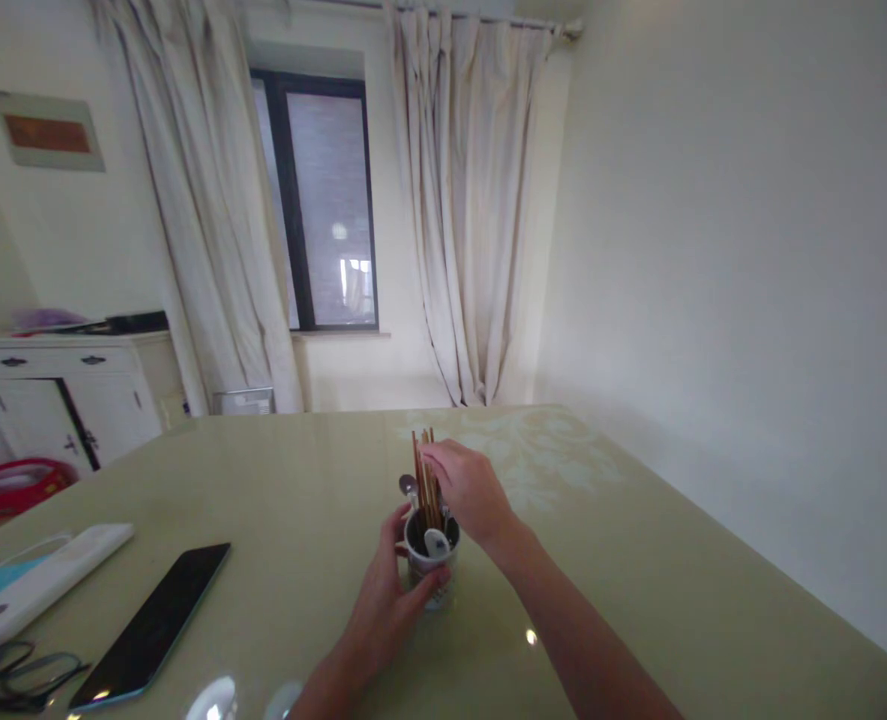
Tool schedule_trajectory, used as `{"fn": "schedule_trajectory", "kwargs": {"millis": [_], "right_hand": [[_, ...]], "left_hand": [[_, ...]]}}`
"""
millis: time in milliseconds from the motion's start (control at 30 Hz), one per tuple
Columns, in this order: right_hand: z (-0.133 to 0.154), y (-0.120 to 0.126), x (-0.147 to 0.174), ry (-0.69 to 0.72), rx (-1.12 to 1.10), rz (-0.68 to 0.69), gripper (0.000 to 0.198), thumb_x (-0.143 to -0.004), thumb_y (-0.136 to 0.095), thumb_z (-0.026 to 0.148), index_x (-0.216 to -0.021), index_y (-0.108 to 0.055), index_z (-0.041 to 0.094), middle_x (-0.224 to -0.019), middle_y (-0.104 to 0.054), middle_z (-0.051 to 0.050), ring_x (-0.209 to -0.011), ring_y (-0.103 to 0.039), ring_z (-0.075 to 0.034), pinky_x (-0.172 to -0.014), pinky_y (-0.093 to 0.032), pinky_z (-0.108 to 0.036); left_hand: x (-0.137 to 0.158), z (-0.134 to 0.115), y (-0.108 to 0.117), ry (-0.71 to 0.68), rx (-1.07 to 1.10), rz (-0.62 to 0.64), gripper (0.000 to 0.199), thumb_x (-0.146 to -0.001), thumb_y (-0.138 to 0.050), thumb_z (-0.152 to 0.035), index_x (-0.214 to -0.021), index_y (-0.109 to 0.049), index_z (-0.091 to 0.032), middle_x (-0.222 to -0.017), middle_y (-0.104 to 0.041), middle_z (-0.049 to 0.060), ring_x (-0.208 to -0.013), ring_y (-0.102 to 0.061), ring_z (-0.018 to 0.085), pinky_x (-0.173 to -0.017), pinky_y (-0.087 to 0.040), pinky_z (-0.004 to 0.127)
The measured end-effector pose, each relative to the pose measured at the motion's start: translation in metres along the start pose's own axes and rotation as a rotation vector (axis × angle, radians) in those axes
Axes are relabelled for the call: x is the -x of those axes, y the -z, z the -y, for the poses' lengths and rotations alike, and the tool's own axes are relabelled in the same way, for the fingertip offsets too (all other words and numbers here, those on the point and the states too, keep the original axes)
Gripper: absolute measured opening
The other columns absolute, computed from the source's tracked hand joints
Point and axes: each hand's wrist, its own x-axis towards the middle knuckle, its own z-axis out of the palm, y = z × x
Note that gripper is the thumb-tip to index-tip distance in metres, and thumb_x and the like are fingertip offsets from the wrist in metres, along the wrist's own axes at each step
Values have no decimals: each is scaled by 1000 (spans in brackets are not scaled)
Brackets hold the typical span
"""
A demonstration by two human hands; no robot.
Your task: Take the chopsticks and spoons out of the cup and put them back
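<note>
A cup (440,590) stands upright on the table, filled with chopsticks (426,500) and spoons. My left hand (390,590) is wrapped around the cup's left side and front, with the thumb across the front. My right hand (467,485) is closed at the upper part of the chopsticks, its fingertips partly hidden behind the hand. A metal spoon (408,485) sticks out on the left, its bowl upward. At the cup's front rim a white spoon (436,542) shows.
The glossy greenish table (293,500) reaches toward a wall on the right. To the left lie a black phone (154,620), a long white device (53,580) and glasses (23,675). Beyond are a white cabinet (105,400), a red basin (15,490) and curtains (473,200).
</note>
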Motion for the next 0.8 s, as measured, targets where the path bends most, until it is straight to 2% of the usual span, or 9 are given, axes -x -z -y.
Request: {"fn": "schedule_trajectory", "kwargs": {"millis": [100, 200, 267, 333, 433, 500, 567, 633, 800], "right_hand": [[4, 23, -1, -9, -16, -147, 24, -104, -54, 19, -110, -77, 19, -104, -80, -9, -89, -75, -20, -82, -56, -29], [7, 49, 11, -82, -69, -335, 21, -104, -57, 29, -101, -76, 19, -91, -79, -6, -77, -71, -18, -73, -54, -27], [4, 49, 32, -177, -150, -393, 25, -104, -58, 38, -97, -74, 19, -83, -76, -4, -72, -69, -17, -68, -53, -27], [-2, 30, 61, -246, -226, -374, 32, -99, -64, 45, -115, -70, 19, -97, -76, -7, -78, -69, -19, -68, -54, -28], [-12, -22, 103, -325, -310, -276, 88, -76, -87, 49, -149, -47, 18, -136, -67, -16, -110, -70, -28, -86, -59, -38], [-12, -54, 120, -415, -378, -208, 104, -71, -90, 43, -156, -34, 20, -139, -65, -16, -118, -69, -30, -97, -58, -43], [-10, -76, 127, -496, -353, -203, 100, -70, -90, 37, -153, -37, 20, -132, -69, -14, -118, -69, -32, -102, -56, -45], [-8, -84, 126, -541, -289, -210, 90, -70, -88, 36, -146, -42, 19, -123, -73, -14, -113, -72, -33, -98, -57, -45], [-30, -65, 116, -646, -109, -299, 77, -75, -79, 39, -140, -44, 18, -114, -76, -14, -101, -76, -33, -85, -60, -41]], "left_hand": [[-1, 1, 1, -14, 6, 12, 80, -87, -76, -43, -152, -34, -24, -141, -65, 12, -115, -67, 28, -105, -50, 48], [-4, 3, 0, -21, 15, 20, 75, -86, -77, -41, -148, -41, -22, -140, -66, 14, -115, -67, 29, -105, -51, 47], [-7, 3, 0, -36, 31, 36, 68, -85, -79, -39, -143, -48, -20, -137, -68, 14, -117, -67, 30, -106, -51, 47], [-9, 4, -2, -60, 47, 67, 62, -83, -81, -37, -137, -54, -20, -135, -69, 14, -121, -66, 30, -108, -50, 47], [-10, 4, -4, -78, 87, 122, 62, -82, -82, -34, -136, -57, -19, -137, -69, 15, -125, -65, 31, -110, -50, 46], [-9, 4, -4, -92, 105, 164, 61, -81, -81, -30, -135, -58, -18, -138, -68, 14, -126, -65, 32, -110, -50, 46], [-8, 6, -4, -117, 91, 190, 60, -78, -80, -23, -135, -59, -19, -139, -68, 14, -127, -64, 32, -111, -49, 45], [-8, 10, -4, -128, 58, 201, 64, -76, -79, -20, -136, -59, -20, -140, -67, 13, -129, -62, 33, -112, -48, 45], [-8, 28, -1, -13, -60, 179, 77, -73, -85, -33, -142, -53, -19, -133, -68, 15, -118, -66, 30, -105, -51, 45]]}}
